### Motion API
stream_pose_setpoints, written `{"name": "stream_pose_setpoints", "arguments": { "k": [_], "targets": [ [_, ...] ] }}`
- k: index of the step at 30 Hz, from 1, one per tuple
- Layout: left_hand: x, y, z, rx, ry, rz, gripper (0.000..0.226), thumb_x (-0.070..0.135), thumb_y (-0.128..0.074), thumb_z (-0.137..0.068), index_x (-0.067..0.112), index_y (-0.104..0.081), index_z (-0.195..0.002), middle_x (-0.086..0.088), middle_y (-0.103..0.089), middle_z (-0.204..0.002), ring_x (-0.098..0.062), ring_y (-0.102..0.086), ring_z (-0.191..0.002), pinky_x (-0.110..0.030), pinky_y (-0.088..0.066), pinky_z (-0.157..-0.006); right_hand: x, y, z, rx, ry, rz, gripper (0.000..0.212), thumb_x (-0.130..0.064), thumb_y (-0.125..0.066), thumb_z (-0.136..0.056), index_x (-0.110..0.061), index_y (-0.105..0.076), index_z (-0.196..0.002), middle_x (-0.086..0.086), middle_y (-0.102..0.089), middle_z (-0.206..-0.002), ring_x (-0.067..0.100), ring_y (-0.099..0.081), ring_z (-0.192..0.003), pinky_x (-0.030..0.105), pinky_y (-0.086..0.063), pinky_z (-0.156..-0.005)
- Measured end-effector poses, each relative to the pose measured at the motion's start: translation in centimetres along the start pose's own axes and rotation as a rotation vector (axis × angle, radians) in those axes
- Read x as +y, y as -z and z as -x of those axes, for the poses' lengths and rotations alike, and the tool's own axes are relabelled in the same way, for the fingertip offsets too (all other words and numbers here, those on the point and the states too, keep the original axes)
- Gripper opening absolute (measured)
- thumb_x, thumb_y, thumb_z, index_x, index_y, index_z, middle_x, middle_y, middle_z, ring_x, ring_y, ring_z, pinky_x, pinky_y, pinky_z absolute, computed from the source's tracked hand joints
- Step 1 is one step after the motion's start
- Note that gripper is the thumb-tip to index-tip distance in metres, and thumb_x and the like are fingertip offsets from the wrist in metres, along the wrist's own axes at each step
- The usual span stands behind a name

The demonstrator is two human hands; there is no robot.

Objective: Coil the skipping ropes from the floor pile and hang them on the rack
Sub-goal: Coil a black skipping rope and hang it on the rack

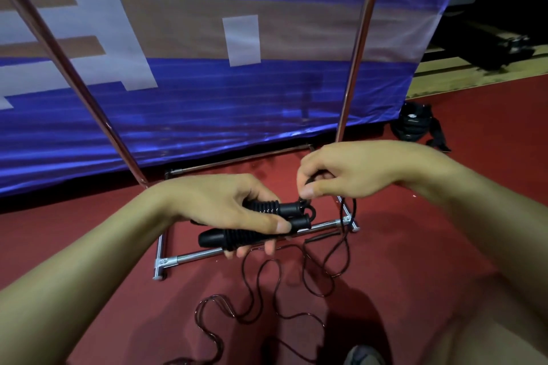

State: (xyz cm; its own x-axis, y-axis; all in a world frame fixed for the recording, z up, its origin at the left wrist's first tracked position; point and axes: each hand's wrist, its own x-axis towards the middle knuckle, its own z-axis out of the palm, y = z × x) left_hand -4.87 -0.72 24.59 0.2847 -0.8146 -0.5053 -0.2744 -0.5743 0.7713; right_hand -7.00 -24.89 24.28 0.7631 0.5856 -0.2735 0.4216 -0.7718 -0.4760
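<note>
Left hand (237, 210) grip holds both black rope handles (267, 224) together; right hand (341, 175) grip pinches the cord (345, 234) beside them; slack trails on red floor (444, 231) near rack base (189, 256)

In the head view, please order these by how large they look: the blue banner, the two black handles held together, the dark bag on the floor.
1. Blue banner, by far the largest.
2. Handles and bag look about alike; the handles are nearer the camera, so I will not rank them.

Matt ribbed blk handles (268, 218), shiny metal rack (189, 256), glossy banner (207, 115).
</note>
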Motion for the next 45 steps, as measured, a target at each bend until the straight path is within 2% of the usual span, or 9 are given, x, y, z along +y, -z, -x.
{"name": "stream_pose_setpoints", "arguments": {
  "k": [4, 9, 15, 18, 24, 28, 32, 41, 45],
  "targets": [
    [0.6, -0.6, -0.5, -0.007, 0.045, -0.045, 0.026, 0.03, -0.063, -0.102, 0.007, -0.075, -0.101, 0.01, -0.074, -0.068, -0.012, -0.066, -0.056, -0.04, -0.06, -0.07, -1.3, -1.3, -1.2, 0.176, 0.084, 0.192, 0.007, -0.036, -0.069, -0.096, -0.031, -0.074, -0.096, -0.02, -0.052, -0.085, -0.005, -0.053, -0.08, 0.02, -0.044, -0.079],
    [-0.6, -0.6, -1.0, 0.179, 0.019, 0.065, 0.029, 0.028, -0.064, -0.102, 0.018, -0.058, -0.128, -0.004, -0.079, -0.103, -0.026, -0.067, -0.064, -0.046, -0.062, -0.066, -2.7, -1.2, -0.4, 0.403, 0.026, 0.326, 0.018, -0.051, -0.065, -0.094, -0.036, -0.074, -0.1, -0.018, -0.051, -0.083, 0.003, -0.052, -0.083, 0.038, -0.053, -0.077],
    [-1.6, 0.1, -0.6, 0.45, -0.074, 0.27, 0.019, 0.029, -0.057, -0.104, 0.017, -0.062, -0.118, -0.014, -0.074, -0.099, -0.028, -0.065, -0.064, -0.04, -0.06, -0.058, -4.0, -1.1, 0.7, 0.425, 0.036, 0.326, 0.047, -0.054, -0.033, -0.098, -0.046, -0.062, -0.134, -0.014, -0.058, -0.072, 0.01, -0.056, -0.07, 0.034, -0.047, -0.066],
    [-2.4, 0.9, 0.2, 0.383, -0.114, 0.446, 0.025, 0.03, -0.063, -0.102, 0.01, -0.061, -0.117, -0.013, -0.064, -0.097, -0.027, -0.061, -0.069, -0.04, -0.057, -0.064, -3.5, -1.4, 0.8, 0.481, 0.084, 0.291, 0.047, -0.046, -0.04, -0.1, -0.042, -0.055, -0.145, -0.012, -0.049, -0.072, 0.007, -0.043, -0.064, 0.023, -0.037, -0.063],
    [-1.1, 0.7, 0.2, 0.404, -0.092, 0.663, 0.048, 0.054, -0.049, -0.102, 0.01, -0.063, -0.114, -0.011, -0.063, -0.088, -0.024, -0.057, -0.059, -0.036, -0.055, -0.056, -2.5, -1.6, 0.6, 0.654, 0.162, 0.236, 0.041, -0.032, -0.063, -0.101, -0.035, -0.061, -0.142, -0.004, -0.057, -0.082, 0.012, -0.05, -0.072, 0.04, -0.049, -0.068],
    [-0.7, 1.0, 0.4, 0.58, -0.147, 0.624, 0.04, 0.044, -0.04, -0.108, 0.01, -0.061, -0.104, -0.011, -0.063, -0.081, -0.025, -0.054, -0.055, -0.035, -0.055, -0.054, -3.4, -1.7, 1.0, 0.849, 0.123, 0.044, 0.021, -0.03, -0.067, -0.099, -0.029, -0.076, -0.118, -0.011, -0.07, -0.084, 0.006, -0.064, -0.079, 0.02, -0.048, -0.075],
    [-0.3, 1.0, 1.0, 0.632, -0.242, 0.546, 0.032, 0.04, -0.046, -0.104, 0.009, -0.054, -0.108, -0.011, -0.063, -0.08, -0.025, -0.054, -0.054, -0.036, -0.055, -0.054, -2.4, -1.3, 0.9, 0.603, -0.063, -0.12, 0.026, -0.034, -0.055, -0.104, -0.037, -0.07, -0.083, -0.018, -0.065, -0.073, 0.003, -0.062, -0.069, 0.017, -0.043, -0.065],
    [-0.1, 0.1, 0.9, 0.366, -0.305, 0.473, 0.036, 0.044, -0.06, -0.094, 0.011, -0.068, -0.104, -0.012, -0.056, -0.073, -0.025, -0.052, -0.049, -0.035, -0.053, -0.051, -0.7, -0.7, 0.7, 0.311, 0.031, -0.398, 0.02, -0.039, -0.059, -0.098, -0.033, -0.078, -0.095, -0.019, -0.071, -0.084, 0.002, -0.064, -0.08, 0.02, -0.046, -0.077],
    [-0.1, 0.3, 0.9, 0.379, -0.282, 0.366, 0.017, 0.032, -0.061, -0.1, 0.02, -0.066, -0.089, -0.015, -0.059, -0.075, -0.027, -0.053, -0.05, -0.039, -0.053, -0.051, 0.3, -0.3, 1.3, 0.222, 0.025, -0.45, 0.033, -0.049, -0.052, -0.101, -0.031, -0.076, -0.087, 0.003, -0.041, -0.067, 0.025, -0.038, -0.067, 0.034, -0.031, -0.067]
  ]
}}
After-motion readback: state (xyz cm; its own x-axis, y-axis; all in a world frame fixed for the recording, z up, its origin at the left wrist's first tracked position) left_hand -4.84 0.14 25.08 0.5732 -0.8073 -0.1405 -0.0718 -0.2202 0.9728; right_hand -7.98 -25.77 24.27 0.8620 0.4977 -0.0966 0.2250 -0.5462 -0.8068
